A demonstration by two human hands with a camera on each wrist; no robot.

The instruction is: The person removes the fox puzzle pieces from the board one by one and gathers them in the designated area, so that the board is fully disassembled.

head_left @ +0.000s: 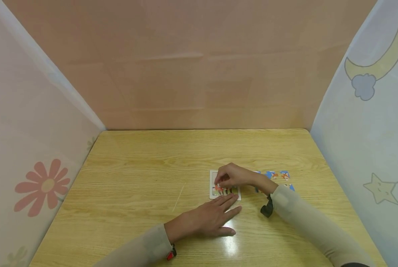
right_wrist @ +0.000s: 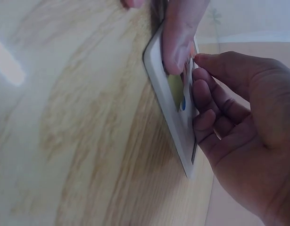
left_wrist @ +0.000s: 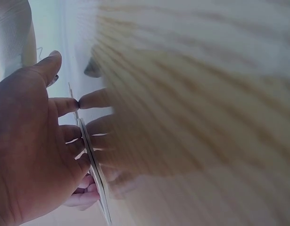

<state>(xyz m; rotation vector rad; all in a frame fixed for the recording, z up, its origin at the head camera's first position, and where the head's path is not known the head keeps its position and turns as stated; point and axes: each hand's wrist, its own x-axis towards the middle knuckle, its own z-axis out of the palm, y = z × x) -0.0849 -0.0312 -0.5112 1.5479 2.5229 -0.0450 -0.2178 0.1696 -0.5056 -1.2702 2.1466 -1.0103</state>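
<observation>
A small white-rimmed puzzle tray (head_left: 211,185) lies flat on the table, its lower part filled with coloured picture pieces. My left hand (head_left: 212,218) is spread with straight fingers, and some fingertips rest on the tray's near edge. In the left wrist view, the left palm (left_wrist: 36,141) is low over the glossy tabletop. Above the tray, my right hand (head_left: 234,175) has its fingers curled and pinches a puzzle piece (head_left: 218,186) with orange on it, down at the tray. The right hand's own fingers (right_wrist: 203,94) mostly hide that piece in the right wrist view.
Several loose puzzle pieces (head_left: 284,175) in blue and orange lie to the right of the tray, partly behind the right forearm. The wooden table (head_left: 135,159) is bordered by fabric walls at the back (head_left: 199,74), left and right. A thin pale strip (head_left: 179,196) shows left of the tray.
</observation>
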